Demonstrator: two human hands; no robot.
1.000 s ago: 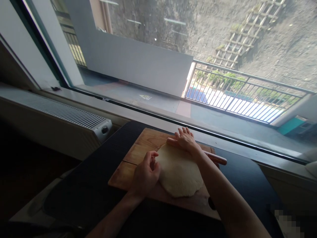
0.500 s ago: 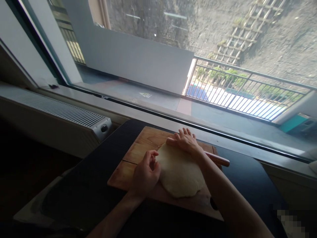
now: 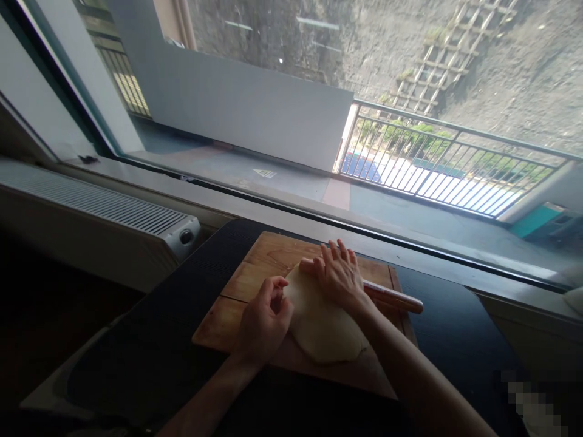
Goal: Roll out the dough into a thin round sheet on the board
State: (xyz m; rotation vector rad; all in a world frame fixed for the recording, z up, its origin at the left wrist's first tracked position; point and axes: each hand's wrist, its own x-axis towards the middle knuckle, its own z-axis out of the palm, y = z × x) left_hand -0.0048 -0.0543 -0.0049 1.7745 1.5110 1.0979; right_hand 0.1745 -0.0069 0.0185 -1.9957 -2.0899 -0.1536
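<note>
Lying on the wooden cutting board (image 3: 268, 252), the flattened dough sheet (image 3: 325, 334) was partly covered by the right hand and forearm. The right hand (image 3: 340, 276), its fingers spread, lay over the rolling pin (image 3: 394, 296) toward the board's far side, hiding the pin's middle; one end of the pin reached past the board's right edge. The left hand (image 3: 264, 318) was curled above the board's left part, its fingertips at the dough's edge; whether they pinched it, I could not tell. The right forearm hid the board's near right corner. Beneath the board, the black table (image 3: 460, 328) faded into shadow on the near side, and a pale, pixelated patch (image 3: 532, 400) well to the board's right was unreadable.
</note>
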